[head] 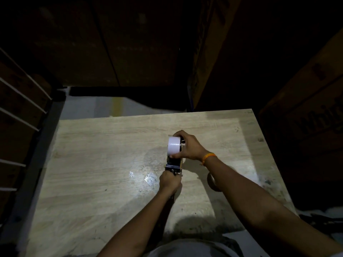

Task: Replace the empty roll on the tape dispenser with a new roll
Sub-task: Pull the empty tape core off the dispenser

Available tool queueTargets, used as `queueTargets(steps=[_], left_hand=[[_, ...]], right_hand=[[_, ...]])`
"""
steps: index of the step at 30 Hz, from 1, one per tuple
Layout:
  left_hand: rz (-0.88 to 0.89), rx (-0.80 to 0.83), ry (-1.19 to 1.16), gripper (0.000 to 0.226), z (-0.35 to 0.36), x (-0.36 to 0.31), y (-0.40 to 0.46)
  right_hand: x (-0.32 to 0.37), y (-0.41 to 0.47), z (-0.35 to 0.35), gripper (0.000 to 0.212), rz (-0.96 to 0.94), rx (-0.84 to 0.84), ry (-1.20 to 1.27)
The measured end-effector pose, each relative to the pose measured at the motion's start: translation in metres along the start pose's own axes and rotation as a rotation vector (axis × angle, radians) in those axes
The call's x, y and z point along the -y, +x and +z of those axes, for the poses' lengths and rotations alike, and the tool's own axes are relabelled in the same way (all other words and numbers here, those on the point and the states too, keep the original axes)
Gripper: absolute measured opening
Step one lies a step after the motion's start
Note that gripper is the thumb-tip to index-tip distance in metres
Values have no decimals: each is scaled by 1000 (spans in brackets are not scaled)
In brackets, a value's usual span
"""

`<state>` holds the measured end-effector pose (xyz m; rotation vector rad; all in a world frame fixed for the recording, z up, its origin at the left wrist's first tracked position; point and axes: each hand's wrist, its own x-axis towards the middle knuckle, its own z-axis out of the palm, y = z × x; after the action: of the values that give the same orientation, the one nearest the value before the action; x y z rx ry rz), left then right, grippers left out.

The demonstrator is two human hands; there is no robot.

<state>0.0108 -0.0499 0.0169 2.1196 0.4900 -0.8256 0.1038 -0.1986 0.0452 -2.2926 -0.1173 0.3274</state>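
- Head view: left hand (pixel 169 180) grips the handle of a tape dispenser (pixel 174 164) above a wooden table (pixel 104 164).
- Right hand (pixel 187 146) clasps a white tape roll (pixel 174 145) at the dispenser's far end.
- Brown empty roll (pixel 212 181) lies on the table, partly hidden behind the right forearm.

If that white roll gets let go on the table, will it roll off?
Probably. The white roll is round with a glossy face, so likely slick and apt to roll if set on edge. The right hand grips it at the dispenser; flat is safer.
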Motion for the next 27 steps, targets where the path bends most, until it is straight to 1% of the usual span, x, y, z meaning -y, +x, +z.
queueTargets(steps=[2, 5, 7, 9, 11, 14, 16, 19, 27], left_hand=[[23, -35, 78, 31, -2, 1, -3], [46, -155, 174, 28, -9, 4, -8], [66, -243, 201, 30, -17, 4, -8], [82, -288, 198, 36, -23, 6, -4], [80, -277, 192, 45, -27, 9, 2], [84, -195, 196, 53, -27, 19, 14], [111, -131, 225, 46, -25, 27, 19], [142, -133, 282, 31, -20, 36, 21], [57, -109, 328, 34, -9, 34, 28]], right_hand=[[0, 2, -2, 88, 5, 29, -63], [5, 4, -5, 101, 13, 31, -194], [7, 6, -6, 96, 34, 10, -243], [9, 7, -6, 89, 65, 2, -287], [9, 8, -4, 88, 106, 17, -315], [6, 6, 1, 88, 134, 66, -298], [3, 3, 4, 85, 121, 93, -262], [-1, -5, 10, 86, 89, 98, -256], [-9, -11, 17, 82, 62, -2, -184]])
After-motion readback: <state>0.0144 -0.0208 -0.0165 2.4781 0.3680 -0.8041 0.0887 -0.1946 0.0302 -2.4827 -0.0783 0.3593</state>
